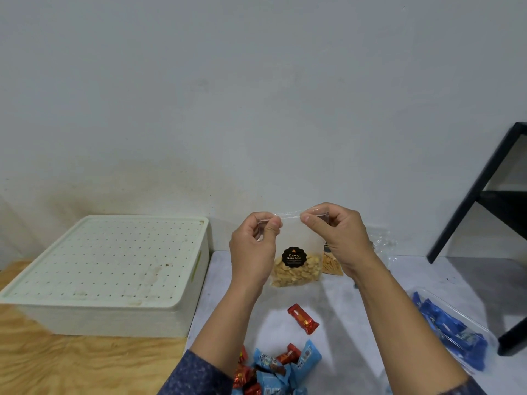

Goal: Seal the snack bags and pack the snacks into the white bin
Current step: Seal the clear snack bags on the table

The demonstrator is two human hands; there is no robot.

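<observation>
Clear plastic forms the peanut bag that we find held upright in the air, its lower half filled with pale peanuts and marked by a round black label reading "Kacang Koto Asin". We note the left hand pinching the bag's top edge at its left end, thumb and forefinger curled together on the strip. The right hand pinches the same edge at its right end in like manner, so the strip is stretched taut between the two sets of fingers. We cannot tell whether the seal is closed along its length.

Well to the left of the left fingers, the white bin stands on a wooden surface with its perforated lid on. Behind the right wrist we observe a second clear bag of thin orange sticks, partly hidden, resting on the grey counter. Below the fingers, between the forearms, one red wrapped candy lies alone. Nearer the person, a heap of blue and red wrapped snacks sits by the left sleeve. Right of the right forearm, a clear tray of blue packets lies on the counter. A black frame stands at the far right.
</observation>
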